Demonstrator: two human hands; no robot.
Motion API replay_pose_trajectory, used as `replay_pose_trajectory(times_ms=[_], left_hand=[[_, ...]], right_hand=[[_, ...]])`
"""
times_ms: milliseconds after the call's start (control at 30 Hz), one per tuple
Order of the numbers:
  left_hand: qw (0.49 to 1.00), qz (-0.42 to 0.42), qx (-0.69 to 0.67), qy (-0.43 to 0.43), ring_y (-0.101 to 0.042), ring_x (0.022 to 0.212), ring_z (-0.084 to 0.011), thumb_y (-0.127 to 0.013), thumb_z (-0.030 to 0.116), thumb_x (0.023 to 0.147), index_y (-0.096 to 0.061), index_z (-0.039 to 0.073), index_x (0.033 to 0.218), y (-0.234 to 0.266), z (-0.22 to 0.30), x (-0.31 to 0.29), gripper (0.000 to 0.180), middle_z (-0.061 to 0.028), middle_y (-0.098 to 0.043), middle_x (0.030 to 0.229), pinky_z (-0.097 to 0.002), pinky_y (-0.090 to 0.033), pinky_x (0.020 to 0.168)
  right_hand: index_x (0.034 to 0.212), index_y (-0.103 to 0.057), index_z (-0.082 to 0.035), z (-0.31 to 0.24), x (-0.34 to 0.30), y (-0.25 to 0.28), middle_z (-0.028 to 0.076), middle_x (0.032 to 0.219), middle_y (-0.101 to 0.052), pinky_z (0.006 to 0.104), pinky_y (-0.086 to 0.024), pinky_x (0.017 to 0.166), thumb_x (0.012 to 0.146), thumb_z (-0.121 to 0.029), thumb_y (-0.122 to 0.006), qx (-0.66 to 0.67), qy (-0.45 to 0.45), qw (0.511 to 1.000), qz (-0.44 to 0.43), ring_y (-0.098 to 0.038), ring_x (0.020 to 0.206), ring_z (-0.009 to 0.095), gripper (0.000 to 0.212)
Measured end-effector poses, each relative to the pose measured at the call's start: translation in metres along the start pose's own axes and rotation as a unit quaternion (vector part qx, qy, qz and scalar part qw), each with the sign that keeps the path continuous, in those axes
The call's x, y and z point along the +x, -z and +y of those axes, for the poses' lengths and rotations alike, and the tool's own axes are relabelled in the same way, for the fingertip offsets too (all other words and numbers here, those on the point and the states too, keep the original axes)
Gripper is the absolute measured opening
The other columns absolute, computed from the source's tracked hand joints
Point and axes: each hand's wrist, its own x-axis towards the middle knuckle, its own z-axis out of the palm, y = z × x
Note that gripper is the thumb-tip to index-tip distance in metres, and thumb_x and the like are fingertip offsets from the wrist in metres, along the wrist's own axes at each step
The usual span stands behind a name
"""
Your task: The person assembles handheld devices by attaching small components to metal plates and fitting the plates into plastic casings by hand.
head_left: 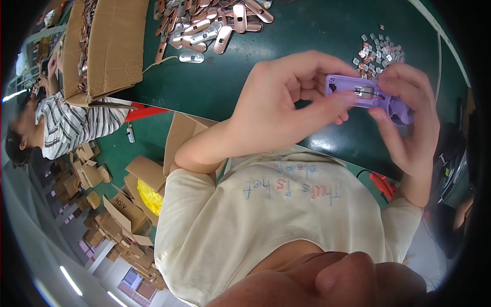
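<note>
Both my hands hold a small purple plastic housing (pixel 400 108) above the table. Its open inner side shows a silver metal part and a thin red wire; one end is rounded. My left hand (pixel 291 100) grips the left end, with the thumb laid over the inside and the fingers curled behind. My right hand (pixel 413 110) pinches the right end between thumb and fingers. Just beyond the housing lie many small square metal pieces (pixel 378 55), silver and copper coloured, in a loose heap.
Oblong copper and silver plates (pixel 207 31) are piled at the far left of the green table (pixel 302 38). A cardboard box (pixel 116 48) stands on the left edge. Beyond it sits a person in a striped top (pixel 76 123). Open cartons (pixel 125 210), one with a yellow bag (pixel 149 197), crowd the floor.
</note>
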Motion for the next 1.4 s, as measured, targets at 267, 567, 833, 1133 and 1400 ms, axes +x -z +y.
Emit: replay_pose_trajectory(times_ms=[267, 567, 833, 1133, 1400], left_hand=[[0.980, 0.062, 0.179, -0.066, -0.061, 0.074, -0.0122, -0.056, -0.006, 0.082, -0.053, -0.008, 0.101, -0.010, -0.016, 0.006, 0.019, -0.0102, -0.060, 0.089, -0.0227, -0.051, 0.065], [0.944, 0.135, 0.260, -0.153, -0.052, 0.065, -0.0073, -0.065, -0.005, 0.075, -0.054, -0.004, 0.090, 0.003, -0.044, 0.000, 0.019, -0.0052, -0.056, 0.083, -0.0179, -0.043, 0.057], [0.775, 0.201, 0.579, -0.156, -0.053, 0.078, -0.0319, -0.072, 0.030, 0.072, -0.052, -0.002, 0.091, 0.062, -0.030, 0.019, 0.042, -0.0154, -0.050, 0.088, -0.0382, -0.046, 0.067], [0.759, 0.187, 0.622, -0.050, -0.059, 0.073, -0.0332, -0.066, 0.010, 0.073, -0.054, -0.002, 0.086, 0.095, -0.025, 0.035, 0.022, -0.0173, -0.059, 0.078, -0.0400, -0.048, 0.064], [0.883, 0.221, 0.413, -0.022, -0.066, 0.074, -0.0188, -0.060, 0.000, 0.079, -0.057, -0.001, 0.096, 0.073, -0.016, 0.021, 0.017, -0.0114, -0.062, 0.081, -0.0253, -0.049, 0.063]], right_hand=[[0.096, -0.053, 0.002, 0.006, -0.003, -0.015, 0.005, 0.091, -0.055, 0.0196, -0.042, 0.066, 0.073, 0.004, -0.064, 0.264, -0.224, 0.937, 0.048, -0.052, 0.074, 0.009, 0.025], [0.090, -0.053, 0.000, 0.020, 0.000, -0.038, 0.003, 0.084, -0.053, 0.0189, -0.041, 0.066, 0.071, 0.006, -0.065, 0.241, -0.151, 0.956, 0.078, -0.051, 0.074, 0.007, 0.023], [0.084, -0.054, -0.003, 0.142, 0.111, 0.024, 0.002, 0.067, -0.051, 0.0225, -0.048, 0.059, 0.082, -0.017, -0.064, 0.254, -0.322, 0.888, 0.209, -0.052, 0.061, 0.011, 0.017], [0.095, -0.057, 0.002, 0.189, 0.096, 0.052, 0.003, 0.074, -0.055, 0.0238, -0.043, 0.061, 0.085, -0.011, -0.056, 0.176, -0.303, 0.914, 0.205, -0.053, 0.066, 0.012, 0.017], [0.085, -0.062, -0.001, 0.088, 0.036, -0.019, 0.010, 0.079, -0.058, 0.0312, -0.047, 0.064, 0.076, -0.008, -0.064, -0.107, -0.201, 0.974, 0.021, -0.059, 0.069, 0.022, 0.012]])
